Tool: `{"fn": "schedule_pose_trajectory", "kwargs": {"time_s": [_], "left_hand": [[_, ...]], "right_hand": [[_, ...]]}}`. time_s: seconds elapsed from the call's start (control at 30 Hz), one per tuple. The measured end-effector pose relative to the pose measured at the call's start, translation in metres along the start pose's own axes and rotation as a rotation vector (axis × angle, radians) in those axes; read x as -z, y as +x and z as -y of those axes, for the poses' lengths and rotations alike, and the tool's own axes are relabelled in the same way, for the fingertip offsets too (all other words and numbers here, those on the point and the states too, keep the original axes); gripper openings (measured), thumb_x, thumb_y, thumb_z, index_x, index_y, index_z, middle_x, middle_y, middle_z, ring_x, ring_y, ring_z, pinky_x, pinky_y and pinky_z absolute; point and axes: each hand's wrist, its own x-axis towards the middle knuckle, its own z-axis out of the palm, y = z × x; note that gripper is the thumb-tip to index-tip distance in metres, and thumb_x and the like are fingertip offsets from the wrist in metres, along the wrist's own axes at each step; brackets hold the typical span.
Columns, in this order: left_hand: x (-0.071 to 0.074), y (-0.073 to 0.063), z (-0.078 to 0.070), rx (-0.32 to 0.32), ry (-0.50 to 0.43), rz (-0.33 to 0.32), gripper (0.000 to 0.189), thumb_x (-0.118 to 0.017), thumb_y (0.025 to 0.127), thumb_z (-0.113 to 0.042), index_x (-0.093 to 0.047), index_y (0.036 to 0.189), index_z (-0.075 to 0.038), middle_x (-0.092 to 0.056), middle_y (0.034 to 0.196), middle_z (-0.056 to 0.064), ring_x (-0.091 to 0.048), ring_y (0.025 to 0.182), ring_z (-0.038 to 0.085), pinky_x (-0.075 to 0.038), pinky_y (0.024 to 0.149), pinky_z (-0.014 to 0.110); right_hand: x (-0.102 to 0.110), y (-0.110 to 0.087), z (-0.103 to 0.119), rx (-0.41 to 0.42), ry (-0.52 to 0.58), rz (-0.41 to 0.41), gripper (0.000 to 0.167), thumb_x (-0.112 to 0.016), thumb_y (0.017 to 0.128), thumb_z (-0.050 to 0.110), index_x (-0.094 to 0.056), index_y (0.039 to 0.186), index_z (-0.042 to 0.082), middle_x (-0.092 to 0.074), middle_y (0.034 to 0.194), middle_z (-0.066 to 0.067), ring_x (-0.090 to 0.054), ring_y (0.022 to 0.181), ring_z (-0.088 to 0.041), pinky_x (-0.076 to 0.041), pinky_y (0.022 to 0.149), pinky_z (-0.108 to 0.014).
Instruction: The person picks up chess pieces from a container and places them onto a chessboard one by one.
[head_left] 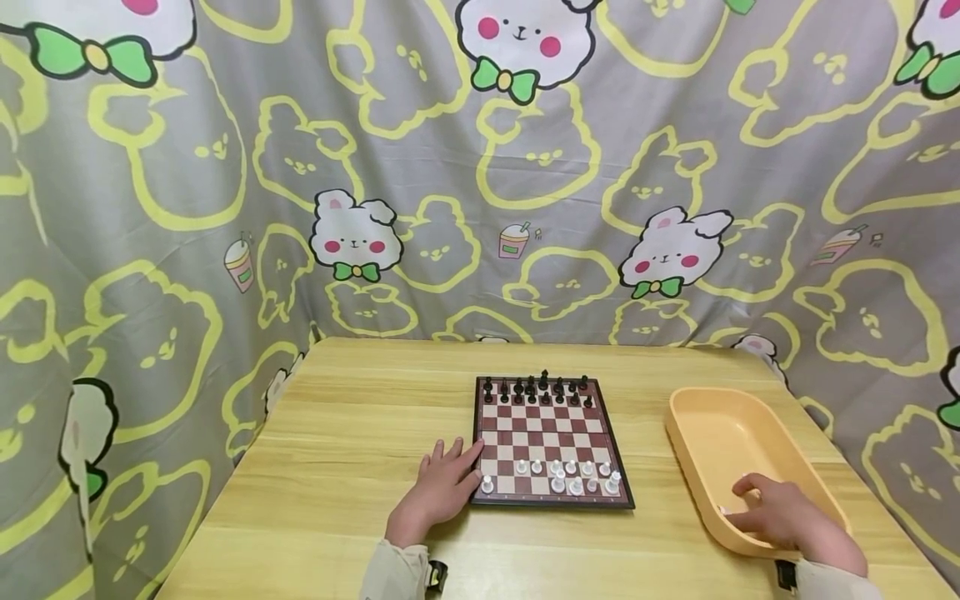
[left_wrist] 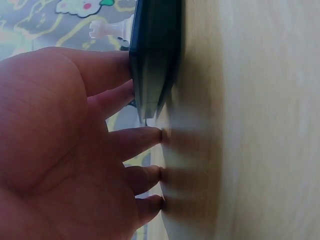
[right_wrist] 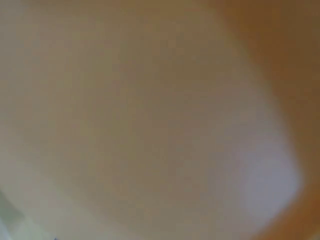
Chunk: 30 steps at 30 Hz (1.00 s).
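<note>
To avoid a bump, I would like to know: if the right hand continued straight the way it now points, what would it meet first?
The right hand would probably meet the left wall of the pale-orange, rounded plastic tray, but depth is unclear; a small white object nearby might come first.

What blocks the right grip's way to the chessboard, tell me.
The left wall of the tray, which the right grip reaches into, stands before the chessboard. Past it, nothing visible but tabletop.

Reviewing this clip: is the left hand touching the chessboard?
Touching. The left wrist view shows the left hand with its thumb against the edge of the chessboard, no gap between.
</note>
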Motion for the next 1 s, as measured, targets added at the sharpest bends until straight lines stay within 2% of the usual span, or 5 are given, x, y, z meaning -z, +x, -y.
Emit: {"fn": "schedule_pose_trajectory", "kwargs": {"time_s": [0.23, 0.5, 0.77, 0.87, 1.0], "left_hand": [[0.0, 0.0, 0.001, -0.004, 0.001, -0.005, 0.052, -0.049, 0.109, -0.028, -0.046, 0.157, -0.01, -0.032, 0.161, 0.032, -0.012, 0.149, 0.061, -0.007, 0.118, 0.074], [0.0, 0.0, 0.001, -0.01, -0.005, -0.006, 0.051, -0.049, 0.108, -0.027, -0.046, 0.157, -0.009, -0.033, 0.16, 0.033, -0.012, 0.149, 0.062, -0.007, 0.118, 0.074], [0.0, -0.001, 0.0, -0.007, -0.01, -0.005, 0.052, -0.049, 0.108, -0.027, -0.046, 0.156, -0.009, -0.033, 0.16, 0.033, -0.012, 0.149, 0.062, -0.007, 0.118, 0.074], [0.0, -0.001, 0.0, -0.005, -0.009, -0.005, 0.052, -0.049, 0.108, -0.027, -0.046, 0.157, -0.009, -0.032, 0.16, 0.033, -0.012, 0.149, 0.062, -0.007, 0.118, 0.074], [0.001, -0.001, -0.001, -0.005, -0.011, -0.007, 0.052, -0.049, 0.108, -0.027, -0.046, 0.156, -0.009, -0.032, 0.16, 0.033, -0.012, 0.149, 0.062, -0.007, 0.119, 0.074]], "right_hand": [[-0.009, 0.008, 0.007, 0.147, 0.183, -0.042, 0.027, -0.076, 0.09, 0.008, -0.066, 0.114, -0.002, -0.063, 0.097, -0.01, -0.056, 0.081, -0.015, -0.048, 0.063, -0.025], [-0.014, 0.012, 0.012, 0.085, 0.224, -0.045, 0.008, -0.068, 0.093, 0.0, -0.07, 0.101, 0.001, -0.059, 0.079, 0.0, -0.052, 0.066, -0.01, -0.046, 0.058, -0.023], [-0.011, 0.007, 0.013, 0.052, 0.163, -0.092, 0.016, -0.066, 0.1, 0.016, -0.072, 0.109, 0.004, -0.066, 0.079, 0.001, -0.056, 0.064, -0.009, -0.045, 0.059, -0.024], [-0.009, 0.006, 0.012, 0.062, 0.103, -0.18, 0.027, -0.061, 0.104, 0.019, -0.071, 0.12, -0.001, -0.071, 0.086, -0.003, -0.059, 0.071, -0.012, -0.048, 0.064, -0.029], [-0.006, 0.005, 0.012, 0.115, 0.044, -0.411, 0.036, -0.054, 0.107, 0.016, -0.063, 0.131, -0.009, -0.066, 0.083, -0.006, -0.054, 0.071, -0.01, -0.045, 0.062, -0.032]]}}
